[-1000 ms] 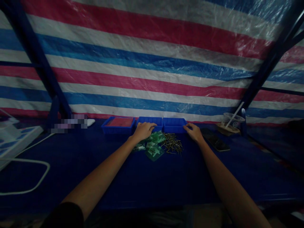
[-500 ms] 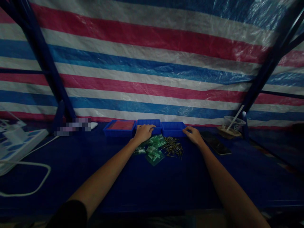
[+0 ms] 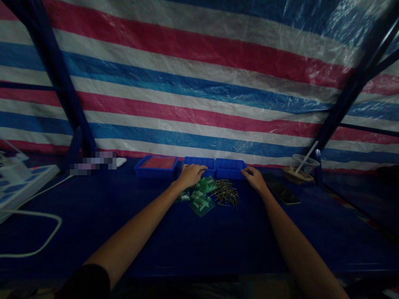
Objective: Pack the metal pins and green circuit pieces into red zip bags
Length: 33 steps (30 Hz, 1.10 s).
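Two blue plastic bins stand side by side at the back of the blue table [image 3: 212, 245]. My left hand [image 3: 190, 175] is closed over the front left rim of the middle bin [image 3: 209, 166], its fingers reaching toward the inside. At the right bin [image 3: 230, 171], my right hand [image 3: 254, 177] pinches the front right corner. In front of the bins lie green-tinted plastic packets [image 3: 202, 198] with small white pieces in them. Beside these is a loose pile of thin brass-coloured screws or pins [image 3: 226, 193]. My left hand partly covers the middle bin's front.
A third blue bin [image 3: 141, 172] holds flat reddish pieces [image 3: 160, 162]. To the right lie a black phone [image 3: 285, 192] and a clear cup [image 3: 301, 167] with a straw. A white power strip [image 3: 34, 178] and cable [image 3: 57, 228] occupy the left. Blue frame posts flank a striped tarp.
The middle and right bins have shifted slightly right with both my hands, and a small gap has opened beside the left bin. The view has turned a little.
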{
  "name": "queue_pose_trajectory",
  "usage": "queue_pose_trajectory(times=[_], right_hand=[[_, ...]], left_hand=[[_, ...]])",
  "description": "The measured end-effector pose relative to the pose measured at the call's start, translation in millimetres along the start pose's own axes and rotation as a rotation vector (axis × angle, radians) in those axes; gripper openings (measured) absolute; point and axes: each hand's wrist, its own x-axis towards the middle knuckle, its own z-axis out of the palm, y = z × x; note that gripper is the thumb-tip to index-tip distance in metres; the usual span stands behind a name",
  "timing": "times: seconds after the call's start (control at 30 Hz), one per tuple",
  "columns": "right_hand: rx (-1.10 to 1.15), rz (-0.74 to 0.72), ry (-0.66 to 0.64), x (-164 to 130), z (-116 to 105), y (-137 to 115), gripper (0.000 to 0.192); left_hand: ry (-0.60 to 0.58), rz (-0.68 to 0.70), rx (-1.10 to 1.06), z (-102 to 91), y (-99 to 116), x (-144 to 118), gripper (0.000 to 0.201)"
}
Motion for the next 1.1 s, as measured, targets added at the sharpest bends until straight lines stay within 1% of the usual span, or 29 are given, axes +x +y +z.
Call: queue_pose_trajectory(times=[0.3, 0.47, 0.77, 1.1], right_hand=[[0.032, 0.003, -0.067, -1.8, -1.5, -5.5, 0.032], [0.032, -0.006, -0.092, -2.0, -3.1, -7.7, 0.032], [-0.015, 0.019, -0.063, -2.9, -5.1, -7.4, 0.034], [-0.054, 0.015, -0.051, -3.6, -3.7, -9.0, 0.031]], left_hand=[[0.005, -0.019, 0.027, -1.6, -1.2, -15.1, 0.031], [0.041, -0.018, 0.035, -3.7, 1.5, -19.9, 0.030], [0.044, 0.034, 0.070, 3.8, 0.2, -10.2, 0.040], [0.002, 0.048, 0.085, 1.2, -1.4, -6.9, 0.041]])
